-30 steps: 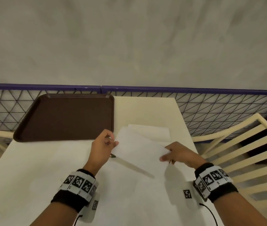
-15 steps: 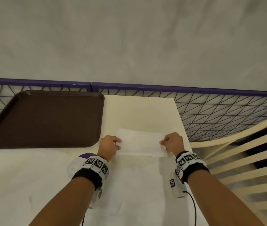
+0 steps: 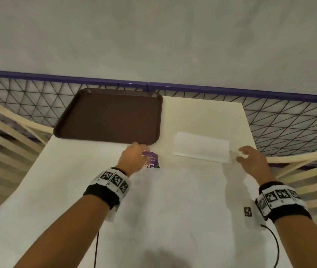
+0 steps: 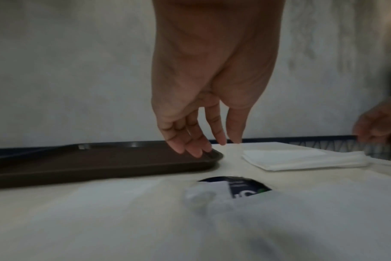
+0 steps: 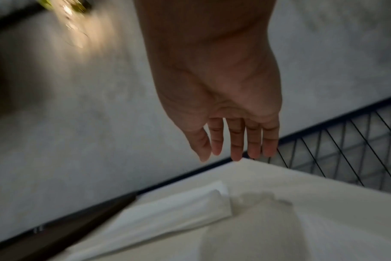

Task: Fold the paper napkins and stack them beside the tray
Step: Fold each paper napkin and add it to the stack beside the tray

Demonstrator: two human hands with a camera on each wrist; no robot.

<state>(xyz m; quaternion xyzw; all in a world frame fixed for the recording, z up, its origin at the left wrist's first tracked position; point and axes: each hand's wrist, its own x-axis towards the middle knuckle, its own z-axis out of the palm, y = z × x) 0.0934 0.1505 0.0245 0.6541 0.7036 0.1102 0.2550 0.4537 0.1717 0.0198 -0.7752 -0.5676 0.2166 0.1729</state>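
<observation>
Folded napkin (image 3: 201, 147) lies flat right of brown tray (image 3: 111, 115), stack begun. Left hand (image 3: 132, 159) relaxed, empty, above purple napkin pack (image 3: 151, 161); right hand (image 3: 252, 161) spread, empty. More napkins likely left.

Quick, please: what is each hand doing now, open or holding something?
Left hand: open, holding nothing, above the purple packet.
Right hand: open, holding nothing, beside the folded napkin.

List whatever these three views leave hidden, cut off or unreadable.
- Purple packet: print too small in the head view; the left hand and unfolded napkin cover part of it.
- Folded napkins: layer count unclear, edges blurred in the right wrist view.
- Tray: left end cut off in the left wrist view.
- Right hand: smeared at the left wrist view's edge.
</observation>
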